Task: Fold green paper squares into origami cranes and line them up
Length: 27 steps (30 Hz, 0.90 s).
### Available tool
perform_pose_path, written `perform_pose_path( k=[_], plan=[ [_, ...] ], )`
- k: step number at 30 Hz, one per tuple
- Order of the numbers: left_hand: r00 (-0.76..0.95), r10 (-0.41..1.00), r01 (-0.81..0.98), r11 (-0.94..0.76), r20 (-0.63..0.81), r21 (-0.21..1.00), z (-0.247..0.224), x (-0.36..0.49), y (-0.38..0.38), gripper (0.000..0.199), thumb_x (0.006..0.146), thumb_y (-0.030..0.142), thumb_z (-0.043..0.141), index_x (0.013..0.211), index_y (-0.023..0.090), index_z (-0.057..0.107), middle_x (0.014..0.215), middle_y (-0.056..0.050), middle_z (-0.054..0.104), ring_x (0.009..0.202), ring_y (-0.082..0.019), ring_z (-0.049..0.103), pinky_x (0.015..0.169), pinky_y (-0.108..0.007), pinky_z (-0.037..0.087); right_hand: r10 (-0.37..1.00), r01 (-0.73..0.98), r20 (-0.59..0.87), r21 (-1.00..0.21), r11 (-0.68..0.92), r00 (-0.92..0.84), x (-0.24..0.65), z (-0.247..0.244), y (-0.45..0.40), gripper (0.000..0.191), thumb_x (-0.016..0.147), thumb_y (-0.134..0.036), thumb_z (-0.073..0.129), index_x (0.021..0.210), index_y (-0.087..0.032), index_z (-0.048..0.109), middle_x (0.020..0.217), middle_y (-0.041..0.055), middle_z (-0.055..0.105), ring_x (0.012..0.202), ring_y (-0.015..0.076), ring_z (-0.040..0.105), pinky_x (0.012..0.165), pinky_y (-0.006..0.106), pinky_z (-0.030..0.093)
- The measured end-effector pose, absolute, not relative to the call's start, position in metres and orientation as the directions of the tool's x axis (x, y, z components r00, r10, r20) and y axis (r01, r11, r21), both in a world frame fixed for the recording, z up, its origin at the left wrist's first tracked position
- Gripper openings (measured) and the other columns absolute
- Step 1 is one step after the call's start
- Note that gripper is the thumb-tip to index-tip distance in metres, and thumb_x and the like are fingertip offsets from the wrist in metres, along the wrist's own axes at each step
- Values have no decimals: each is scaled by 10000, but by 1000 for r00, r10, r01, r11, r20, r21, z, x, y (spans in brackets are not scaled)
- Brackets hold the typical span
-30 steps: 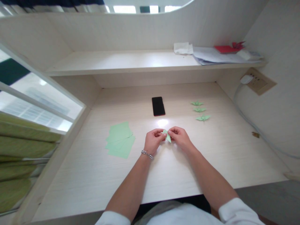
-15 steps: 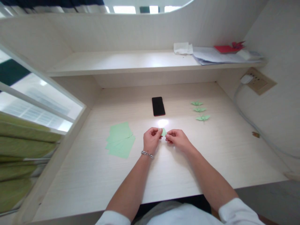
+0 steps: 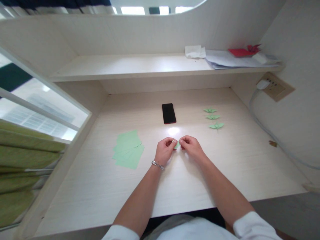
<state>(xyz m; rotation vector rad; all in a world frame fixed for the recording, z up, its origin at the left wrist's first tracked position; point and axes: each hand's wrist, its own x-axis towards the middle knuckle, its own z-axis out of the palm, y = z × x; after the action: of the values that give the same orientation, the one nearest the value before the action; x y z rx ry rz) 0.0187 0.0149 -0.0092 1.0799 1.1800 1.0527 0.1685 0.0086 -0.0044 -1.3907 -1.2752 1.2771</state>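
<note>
Between my two hands is a small piece of folded green paper (image 3: 177,145), mostly covered by the fingers. My left hand (image 3: 165,150), with a chain bracelet at its wrist, pinches the paper's left side between thumb and fingers. On the other side, my right hand (image 3: 191,147) has its thumb and fingertips closed on the right edge. Both hands are just above the desk. Several sheets of green paper (image 3: 128,150) lie overlapping to the left. Three folded green paper cranes (image 3: 212,117) stand in a column to the right.
A black phone (image 3: 169,113) lies on the desk (image 3: 100,186) beyond my hands. Along the back runs a shelf (image 3: 125,65) bearing white papers (image 3: 222,59) and a red paper item (image 3: 240,52). At the right wall a white cable (image 3: 260,121) hangs from a socket (image 3: 277,88).
My left hand has shifted slightly right, bringing the hands closer together. The folded paper has moved a little right and toward me, and less of it shows.
</note>
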Motion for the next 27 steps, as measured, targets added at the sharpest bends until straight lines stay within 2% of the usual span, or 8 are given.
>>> perform_pose_path(
  k=[4,6,8,12,18,23,25,27],
  plan=[
    [154,984,58,81,-89,995,-8,16,13,217,726,366,679,755,152,677,695,-34,644,632,-142,572,567,-241,463,996,356,-45,-934,-14,-77,176,3,5,197,793,-354,571,744,-183,655,600,-10,575,572,131,503,545,248,368],
    [178,983,134,14,-38,991,-8,15,13,216,752,366,657,766,152,682,676,-29,636,610,-131,548,559,-232,431,995,398,-34,-917,7,-97,179,5,5,204,792,-351,574,722,-180,661,601,-7,576,571,129,495,534,245,357],
    [188,982,164,-20,-11,986,-8,15,12,214,764,362,646,764,150,678,668,-26,632,599,-124,532,555,-228,410,990,353,-73,-935,-25,-124,180,4,6,218,784,-363,585,708,-172,659,597,-2,582,560,127,501,527,243,365],
    [145,989,99,1,-15,995,-11,17,11,215,758,357,651,751,143,659,673,-19,627,606,-122,531,574,-229,412,974,102,-183,-980,-170,-137,181,-1,9,280,768,-429,604,750,-153,647,607,17,615,546,136,552,549,258,434],
    [83,995,25,47,-49,999,-13,19,12,230,726,362,685,738,135,649,661,-11,623,588,-113,528,563,-226,411,994,182,-106,-978,-99,-33,179,-3,10,317,773,-470,612,674,-169,630,600,18,620,530,123,542,525,244,428],
    [13,998,-25,67,-66,997,-12,21,11,245,714,372,699,731,131,657,635,-3,613,568,-103,521,537,-214,405,975,-115,-216,-969,-220,-51,175,0,12,394,748,-558,610,792,-168,636,680,22,621,591,138,577,521,255,477],
    [0,997,-45,73,-73,996,-12,23,10,249,709,373,708,736,129,661,639,-5,617,573,-102,527,541,-212,415,977,-125,-208,-969,-212,-48,174,0,12,371,718,-527,659,819,-171,633,696,16,628,610,138,586,543,257,486],
    [18,995,-85,101,-100,991,-12,23,10,259,705,380,713,747,130,661,648,-10,621,581,-106,539,546,-216,435,981,-51,-182,-981,-185,-67,175,0,11,323,702,-473,692,770,-164,627,652,9,623,585,132,578,557,256,479]
  ],
)
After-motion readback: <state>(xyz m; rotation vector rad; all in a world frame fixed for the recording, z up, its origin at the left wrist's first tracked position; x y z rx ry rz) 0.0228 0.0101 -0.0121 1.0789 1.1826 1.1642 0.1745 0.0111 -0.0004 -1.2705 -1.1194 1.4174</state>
